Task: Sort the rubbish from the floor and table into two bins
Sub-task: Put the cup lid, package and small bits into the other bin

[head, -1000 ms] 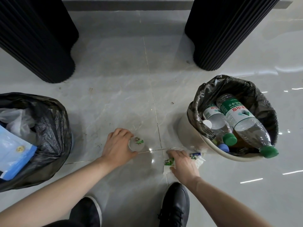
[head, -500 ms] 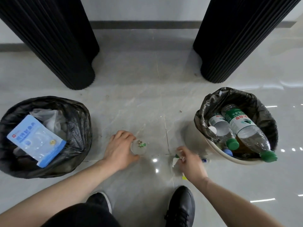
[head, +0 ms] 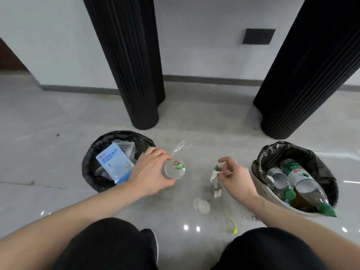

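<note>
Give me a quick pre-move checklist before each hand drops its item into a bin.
1. Left hand holds the clear cup firmly: ok.
2. Right hand pinches the crumpled wrapper: ok.
3. Cup empty: not ok, scraps inside.
4. Left bin has room: ok.
5. Right bin, with bottles, has room: ok.
6. Floor cleared: not ok, small clear cup and yellow strip remain.

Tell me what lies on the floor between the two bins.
Head view: between left bin and right bin, a small clear ribbed cup and yellow-green strip.
</note>
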Demonstrator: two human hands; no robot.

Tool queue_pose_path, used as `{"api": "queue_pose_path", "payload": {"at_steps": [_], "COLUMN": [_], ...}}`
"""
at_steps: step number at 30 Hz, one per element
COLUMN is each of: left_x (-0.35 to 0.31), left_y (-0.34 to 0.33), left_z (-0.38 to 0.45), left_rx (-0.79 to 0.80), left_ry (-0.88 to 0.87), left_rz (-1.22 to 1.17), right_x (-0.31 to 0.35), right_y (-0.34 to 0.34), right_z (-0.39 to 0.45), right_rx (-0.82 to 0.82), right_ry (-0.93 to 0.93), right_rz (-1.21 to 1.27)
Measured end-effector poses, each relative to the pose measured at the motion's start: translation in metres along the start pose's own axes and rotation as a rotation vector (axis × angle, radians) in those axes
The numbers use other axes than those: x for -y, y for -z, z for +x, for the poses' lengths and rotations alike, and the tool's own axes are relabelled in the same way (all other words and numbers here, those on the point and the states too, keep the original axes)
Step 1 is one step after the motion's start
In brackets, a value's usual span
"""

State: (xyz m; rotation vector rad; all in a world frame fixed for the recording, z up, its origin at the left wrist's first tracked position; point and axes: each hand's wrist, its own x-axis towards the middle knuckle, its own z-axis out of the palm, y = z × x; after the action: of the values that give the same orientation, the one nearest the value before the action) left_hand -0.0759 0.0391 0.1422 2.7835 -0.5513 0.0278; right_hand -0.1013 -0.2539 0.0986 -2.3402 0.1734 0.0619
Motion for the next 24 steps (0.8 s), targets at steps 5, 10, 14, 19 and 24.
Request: {"api": "queue_pose_path", "payload": {"at_steps": [5,10,14,19,24], "left_x": [0.036,0.086,0.124,0.161,0.176], "left_y": [0.061,0.101,0.116,0.107,0.081], "left_z": [-0.017,-0.024,-0.024,-0.023,-0.019], "left_rx": [-0.084,-0.138,-0.131,-0.067,0.069], "left_ry": [0.09,0.205,0.299,0.43,0.581], "left_rz": [0.04,0.094,0.13,0.095,0.084], "right_x": [0.064,0.13,0.18,0.233,0.264], "right_y": [0.009,0.012,0.011,-0.004,-0.037], "right_z": [0.015,0.029,0.039,0.049,0.061], "right_rx": [-0.042,-0.092,-0.071,-0.041,-0.035], "right_ry": [0.078,0.178,0.242,0.299,0.306], "right_rz": [0.049,0.091,0.106,0.137,0.184]}}
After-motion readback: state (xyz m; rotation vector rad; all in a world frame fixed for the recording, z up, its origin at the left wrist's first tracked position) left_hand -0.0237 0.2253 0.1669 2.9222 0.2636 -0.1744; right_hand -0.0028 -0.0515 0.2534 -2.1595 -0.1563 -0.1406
